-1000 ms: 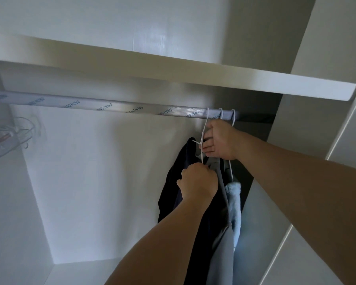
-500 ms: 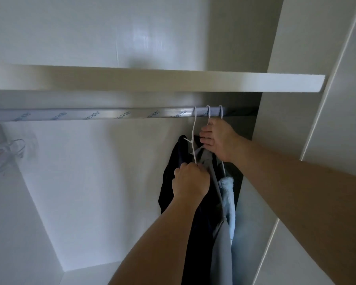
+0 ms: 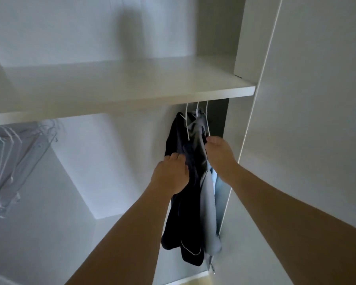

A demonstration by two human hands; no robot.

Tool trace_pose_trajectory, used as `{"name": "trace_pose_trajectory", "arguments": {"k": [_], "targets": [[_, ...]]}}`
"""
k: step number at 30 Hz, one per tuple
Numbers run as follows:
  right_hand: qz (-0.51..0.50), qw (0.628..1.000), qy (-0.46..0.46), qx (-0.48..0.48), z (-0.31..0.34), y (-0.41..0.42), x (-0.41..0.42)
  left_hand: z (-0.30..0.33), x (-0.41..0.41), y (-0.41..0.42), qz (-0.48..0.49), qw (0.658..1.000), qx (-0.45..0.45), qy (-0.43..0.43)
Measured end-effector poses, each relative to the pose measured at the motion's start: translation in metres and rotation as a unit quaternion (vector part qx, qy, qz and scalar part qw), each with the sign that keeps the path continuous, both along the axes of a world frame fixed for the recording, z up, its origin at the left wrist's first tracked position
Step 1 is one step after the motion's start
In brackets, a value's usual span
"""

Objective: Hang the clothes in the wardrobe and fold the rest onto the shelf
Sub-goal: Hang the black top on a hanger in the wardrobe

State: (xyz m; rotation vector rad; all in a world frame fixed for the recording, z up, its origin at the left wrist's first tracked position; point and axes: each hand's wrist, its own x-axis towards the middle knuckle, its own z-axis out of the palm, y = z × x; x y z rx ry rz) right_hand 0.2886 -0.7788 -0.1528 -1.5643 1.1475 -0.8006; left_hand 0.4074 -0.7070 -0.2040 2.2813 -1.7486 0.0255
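Done: three garments hang at centre right, dark garment in front.
Left: shelf bare.
Hands: left hand grips dark garment; right hand pinches grey garment.

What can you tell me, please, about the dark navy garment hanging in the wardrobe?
The dark navy garment hangs from a thin white hanger under the shelf, leftmost of three hung pieces. It looks soft and limp, with pale piping near its lower hem. The left hand grips its fabric; a grey garment lies against its right side.

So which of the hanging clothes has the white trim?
The dark navy garment, leftmost of the three, gripped by the left hand; the grey one and the light blue one lack it.
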Motion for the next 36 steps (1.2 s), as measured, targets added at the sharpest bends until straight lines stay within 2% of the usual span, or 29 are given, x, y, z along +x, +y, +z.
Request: {"name": "trace_pose_trajectory", "arguments": {"k": [4,14,18,24,36], "targets": [[-0.018,0.999,0.033,-0.008,-0.009,0.074,-0.044,0.000,-0.019,0.055,-0.077,0.994,-0.004,-0.080],[-0.100,0.975,0.199,-0.021,-0.026,0.215,-0.150,0.005,-0.083,0.157,-0.205,0.974,-0.023,-0.091],[-0.132,0.961,0.241,-0.014,-0.041,0.272,-0.195,-0.007,-0.127,0.195,-0.266,0.962,-0.013,-0.064],[-0.133,0.948,0.290,0.012,-0.069,0.361,-0.277,-0.038,-0.211,0.255,-0.363,0.929,0.012,-0.064],[-0.235,0.906,0.343,0.081,-0.094,0.546,-0.479,-0.056,-0.416,0.389,-0.476,0.878,0.028,-0.040]]}}
